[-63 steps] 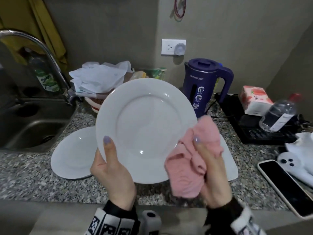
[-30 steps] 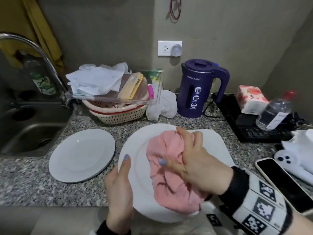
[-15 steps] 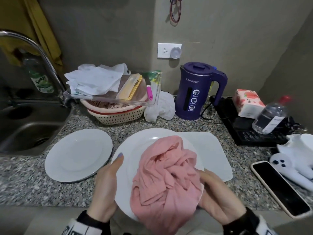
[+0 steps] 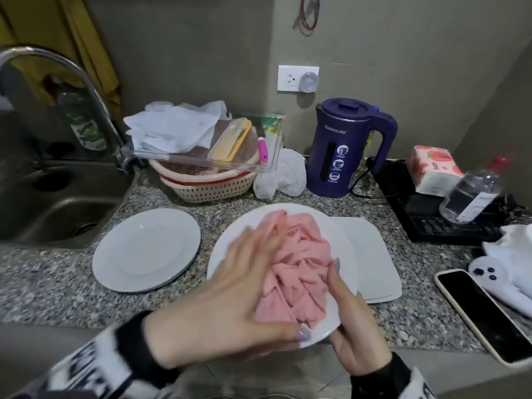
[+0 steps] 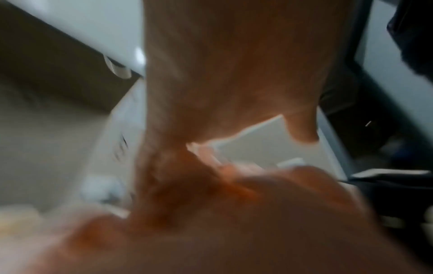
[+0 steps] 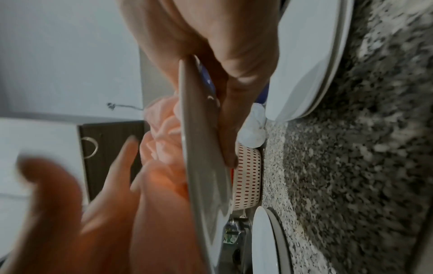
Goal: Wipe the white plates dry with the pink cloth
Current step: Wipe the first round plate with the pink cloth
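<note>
A round white plate (image 4: 342, 243) is held low over the counter's front edge, with the crumpled pink cloth (image 4: 299, 254) lying on it. My left hand (image 4: 253, 277) lies flat on the cloth's left side with straight fingers, blurred by motion. My right hand (image 4: 345, 312) grips the plate's near right rim, thumb on top and fingers underneath. The right wrist view shows that plate (image 6: 201, 148) edge-on, the cloth (image 6: 161, 140) against it and fingers (image 6: 234, 111) behind it. A second round plate (image 4: 144, 251) rests on the counter to the left. A rectangular white plate (image 4: 371, 260) lies at the right.
The sink (image 4: 57, 208) and tap are at the left. Behind the plates stand a plastic basket (image 4: 207, 185) and a purple kettle (image 4: 342, 148). A black cooktop (image 4: 431, 223), a bottle (image 4: 472, 194) and a phone (image 4: 483, 315) lie at the right.
My left hand has let go of the plate's left rim and come down flat onto the cloth. My right hand now holds the right rim, thumb on top.
</note>
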A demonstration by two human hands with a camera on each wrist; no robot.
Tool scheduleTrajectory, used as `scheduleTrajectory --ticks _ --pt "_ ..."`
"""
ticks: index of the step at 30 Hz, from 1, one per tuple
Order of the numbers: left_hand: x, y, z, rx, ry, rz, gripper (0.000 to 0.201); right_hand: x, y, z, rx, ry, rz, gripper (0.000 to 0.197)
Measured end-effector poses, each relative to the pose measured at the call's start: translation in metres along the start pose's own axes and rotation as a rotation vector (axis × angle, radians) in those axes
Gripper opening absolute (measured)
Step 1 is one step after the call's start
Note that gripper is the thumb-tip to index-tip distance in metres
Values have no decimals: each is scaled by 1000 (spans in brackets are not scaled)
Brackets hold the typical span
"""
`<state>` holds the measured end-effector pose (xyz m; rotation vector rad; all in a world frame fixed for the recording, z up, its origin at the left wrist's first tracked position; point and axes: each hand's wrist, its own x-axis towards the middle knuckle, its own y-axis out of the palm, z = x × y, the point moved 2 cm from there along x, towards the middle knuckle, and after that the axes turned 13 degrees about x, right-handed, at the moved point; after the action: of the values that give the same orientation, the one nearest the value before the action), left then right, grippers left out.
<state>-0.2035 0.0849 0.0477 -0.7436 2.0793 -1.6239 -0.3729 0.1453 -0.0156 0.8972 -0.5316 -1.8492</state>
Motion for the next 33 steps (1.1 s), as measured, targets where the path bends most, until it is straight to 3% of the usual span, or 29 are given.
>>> scheduleTrajectory --ticks 3,5,7,12,15,17,20,22,24,26,29,33 --pt "21 18 -17 164 104 -44 93 -6 13 -7 -15 -50 -18 57" --pt "29 25 -16 230 123 -138 67 -9 13 -11 -19 -90 -26 54" --pt "33 25 -9 319 113 -169 55 -14 12 -16 32 -138 -37 49" --pt "39 9 15 298 -78 -218 57 -18 9 -20 88 -282 -117 42" --pt "27 18 -27 251 124 -213 64 -13 10 -24 46 -294 -145 33" --pt "22 28 -47 362 209 -192 62 -13 5 -26 101 -269 -167 21" --pt "31 18 -23 463 92 -182 63 -20 2 -25 128 -321 -237 52" --pt "31 4 -1 423 -65 -136 61 -23 2 -18 168 -363 -222 52" --pt "26 7 5 373 -125 -146 54 -22 4 -12 188 -408 -197 44" --pt "17 18 -20 374 -58 -94 50 -18 8 -9 202 -436 -204 38" --pt "8 36 -40 355 90 -136 52 -15 8 -8 181 -441 -232 35" --pt "20 16 15 559 -154 -214 59 -19 2 -7 177 -420 -225 19"
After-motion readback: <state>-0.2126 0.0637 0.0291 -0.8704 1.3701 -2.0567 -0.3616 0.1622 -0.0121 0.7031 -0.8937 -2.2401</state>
